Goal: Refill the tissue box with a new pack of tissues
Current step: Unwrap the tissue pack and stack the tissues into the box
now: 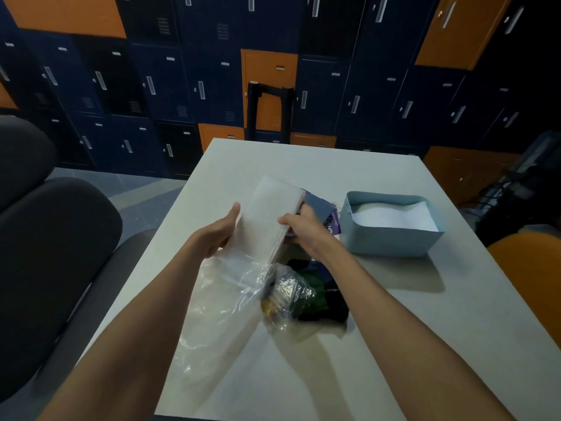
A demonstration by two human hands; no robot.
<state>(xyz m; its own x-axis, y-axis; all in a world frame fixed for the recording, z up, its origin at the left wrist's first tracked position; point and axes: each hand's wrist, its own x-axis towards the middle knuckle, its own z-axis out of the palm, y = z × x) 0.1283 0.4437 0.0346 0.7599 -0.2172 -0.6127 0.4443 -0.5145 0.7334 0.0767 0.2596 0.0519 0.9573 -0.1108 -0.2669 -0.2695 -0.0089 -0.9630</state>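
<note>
A white stack of tissues [267, 217] is held tilted above the table between both hands. My left hand [220, 230] grips its left side, thumb up along the edge. On the stack's right side my right hand [303, 229] grips it together with a blue and purple piece of wrapper [321, 208]. The light blue tissue box [391, 229] stands open to the right, with white tissues [391, 215] lying inside. Clear plastic wrapping [221, 299] trails from under the stack onto the table.
A crumpled clear bag with dark green and black items [303, 293] lies under my right forearm on the white table [334, 165]. Black chairs [51, 238] stand at the left, an orange seat [531, 256] at the right. Lockers fill the background.
</note>
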